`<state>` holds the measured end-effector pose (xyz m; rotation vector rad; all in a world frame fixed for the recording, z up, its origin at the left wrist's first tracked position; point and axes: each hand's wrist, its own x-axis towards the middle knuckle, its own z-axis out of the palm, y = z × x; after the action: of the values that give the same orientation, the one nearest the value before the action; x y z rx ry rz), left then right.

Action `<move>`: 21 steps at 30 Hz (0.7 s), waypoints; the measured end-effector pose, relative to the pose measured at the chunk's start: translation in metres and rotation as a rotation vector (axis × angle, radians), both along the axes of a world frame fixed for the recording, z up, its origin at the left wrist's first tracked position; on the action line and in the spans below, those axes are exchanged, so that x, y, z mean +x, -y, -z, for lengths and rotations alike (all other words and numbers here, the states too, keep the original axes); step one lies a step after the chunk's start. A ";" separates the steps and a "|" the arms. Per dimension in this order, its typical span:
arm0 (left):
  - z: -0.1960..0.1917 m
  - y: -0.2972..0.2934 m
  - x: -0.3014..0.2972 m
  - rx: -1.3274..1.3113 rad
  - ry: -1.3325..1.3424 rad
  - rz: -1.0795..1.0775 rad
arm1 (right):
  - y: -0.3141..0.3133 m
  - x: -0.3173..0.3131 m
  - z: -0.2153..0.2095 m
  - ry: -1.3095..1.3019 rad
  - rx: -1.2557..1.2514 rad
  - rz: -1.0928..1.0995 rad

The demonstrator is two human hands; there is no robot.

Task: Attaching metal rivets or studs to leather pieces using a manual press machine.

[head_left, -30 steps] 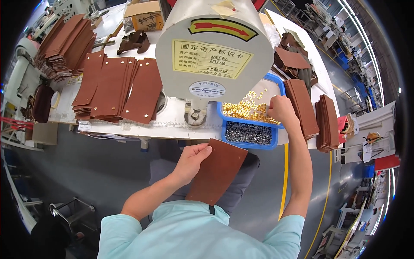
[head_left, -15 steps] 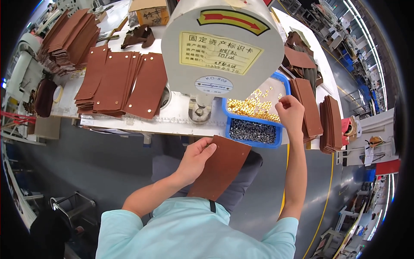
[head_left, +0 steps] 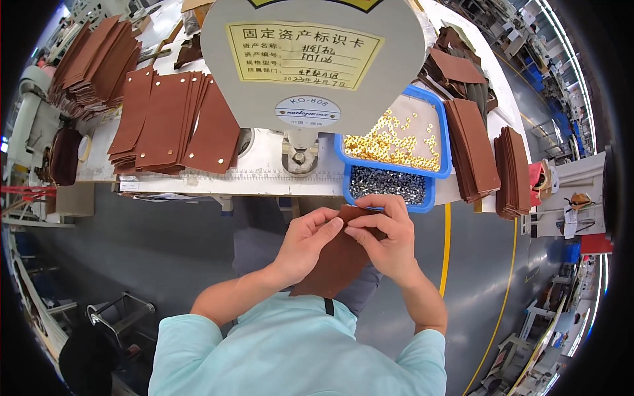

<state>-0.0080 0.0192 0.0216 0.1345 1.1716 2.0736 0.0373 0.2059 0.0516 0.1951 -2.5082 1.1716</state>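
Observation:
A brown leather panel (head_left: 333,267) hangs over my lap in front of the table edge. My left hand (head_left: 297,245) is closed on its upper left edge, thumb on top. At the upper right corner my right hand (head_left: 391,243) pinches with thumb and fingers. Any small piece between those fingertips is hidden. Just beyond the hands, a blue tray (head_left: 445,132) holds small gold eyelets (head_left: 396,150). A second blue tray (head_left: 428,198), on the near side, contains small dark metal parts (head_left: 386,185).
A grey machine head (head_left: 310,96) overhangs the white table (head_left: 264,185). Leather panels with gold studs (head_left: 165,125) lie to its left, beside a taller stack (head_left: 96,66). More brown stacks (head_left: 472,148) stand right of the trays. A metal-framed stool (head_left: 122,317) is at lower left.
My right hand has come from the gold eyelets down and left to the panel's upper corner. My left hand keeps hold of the panel. The view has shifted slightly.

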 end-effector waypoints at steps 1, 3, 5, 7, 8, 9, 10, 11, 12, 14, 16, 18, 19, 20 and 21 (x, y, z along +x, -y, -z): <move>0.000 0.001 0.000 -0.002 0.000 0.000 | -0.002 0.000 0.000 0.015 0.004 -0.003; -0.001 0.002 0.001 -0.027 -0.038 0.009 | -0.002 0.001 0.002 0.029 0.008 -0.003; 0.001 0.004 0.002 -0.036 -0.058 0.011 | 0.000 0.002 0.006 0.067 -0.061 0.012; 0.001 0.006 0.002 -0.046 -0.077 0.012 | 0.000 0.002 0.005 0.048 -0.033 0.001; 0.000 0.006 0.003 -0.036 -0.065 0.015 | 0.001 0.003 0.005 0.029 -0.002 -0.008; -0.001 0.007 0.003 -0.026 -0.053 0.018 | 0.001 0.003 0.005 0.029 -0.002 -0.007; -0.002 0.007 0.003 -0.026 -0.053 0.020 | 0.000 0.004 0.006 0.026 -0.003 -0.014; -0.002 0.007 0.003 -0.032 -0.075 0.024 | 0.000 0.004 0.006 0.022 -0.004 -0.020; -0.003 0.006 0.002 -0.038 -0.098 0.029 | 0.000 0.005 0.006 0.022 -0.004 -0.017; 0.000 0.008 0.003 -0.082 -0.153 0.032 | 0.000 0.006 0.005 0.116 -0.083 -0.008; 0.001 0.009 0.006 -0.122 -0.209 0.038 | -0.002 0.006 0.007 0.163 -0.168 -0.011; -0.002 0.010 0.010 -0.235 -0.398 0.000 | -0.001 0.006 0.005 0.208 -0.253 -0.016; -0.002 0.011 0.011 -0.232 -0.399 0.003 | 0.001 0.008 0.002 0.299 -0.414 0.029; -0.002 0.013 0.012 -0.273 -0.488 0.024 | 0.003 0.009 0.000 0.391 -0.578 0.071; -0.002 0.014 0.013 -0.314 -0.575 0.045 | 0.003 0.009 -0.001 0.390 -0.579 0.071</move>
<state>0.0048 0.0056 0.0236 0.6303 1.7998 1.8313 0.0464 0.2025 0.0526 -0.2983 -2.3164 1.9932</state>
